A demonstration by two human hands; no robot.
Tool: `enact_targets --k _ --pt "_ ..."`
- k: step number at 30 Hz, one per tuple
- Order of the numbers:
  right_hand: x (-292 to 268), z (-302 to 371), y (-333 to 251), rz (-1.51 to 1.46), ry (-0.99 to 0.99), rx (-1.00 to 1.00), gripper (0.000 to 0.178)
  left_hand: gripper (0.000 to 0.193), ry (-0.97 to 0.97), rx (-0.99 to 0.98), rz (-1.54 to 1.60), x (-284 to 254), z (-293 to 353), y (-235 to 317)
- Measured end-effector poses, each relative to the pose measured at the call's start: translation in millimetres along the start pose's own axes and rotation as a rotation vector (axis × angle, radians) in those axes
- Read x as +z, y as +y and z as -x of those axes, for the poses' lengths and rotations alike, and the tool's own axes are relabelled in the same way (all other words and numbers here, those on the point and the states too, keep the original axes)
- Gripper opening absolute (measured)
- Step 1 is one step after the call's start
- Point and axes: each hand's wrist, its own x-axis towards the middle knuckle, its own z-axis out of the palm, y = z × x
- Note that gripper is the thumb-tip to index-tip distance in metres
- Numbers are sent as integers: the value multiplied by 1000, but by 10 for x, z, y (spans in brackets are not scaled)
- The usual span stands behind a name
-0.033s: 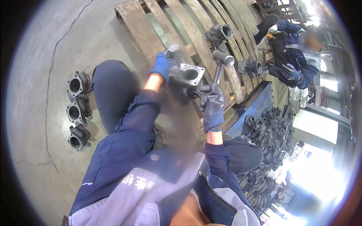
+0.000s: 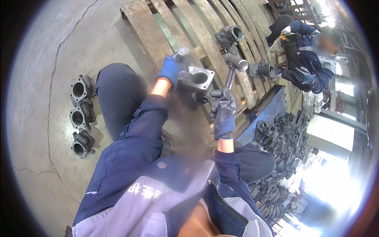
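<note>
- On the cracked grey concrete floor [image 2: 43,59] at our left we see three dark cast metal housings [image 2: 81,115] in a row, each rough-surfaced with a round bore in a flat flange.
- Our left hand [image 2: 169,71], in a blue glove, is closed on the upper left side of a grey cast housing [image 2: 196,83]; which fingers grip it we cannot tell, as the picture is smeared there.
- That housing sits just in front of our knees, over the near slats of a worn wooden pallet [image 2: 146,27], its square flange and round opening turned upward.
- Our right hand [image 2: 224,112], in a dark grey glove, is wrapped tight about the handle of a hammer [image 2: 233,69] whose metal cylindrical head stands just right of the housing.
- Further right, more castings [image 2: 231,35] lie on the pallet, a heap of dark parts [image 2: 282,134] fills a blue bin, and another person in blue workwear [image 2: 308,59] crouches.
</note>
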Motion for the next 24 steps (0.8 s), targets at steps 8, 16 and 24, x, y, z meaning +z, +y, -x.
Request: enact_targets --k 8,16,24 --pt "224 261 -75 91 34 -211 32 35 -128 -30 206 138 22 -62" --pt "285 174 -247 -293 -260 278 28 34 -179 -26 -313 216 279 366" --pt "381 346 -1528 -52 -234 -981 42 35 -220 93 -96 259 43 -292"
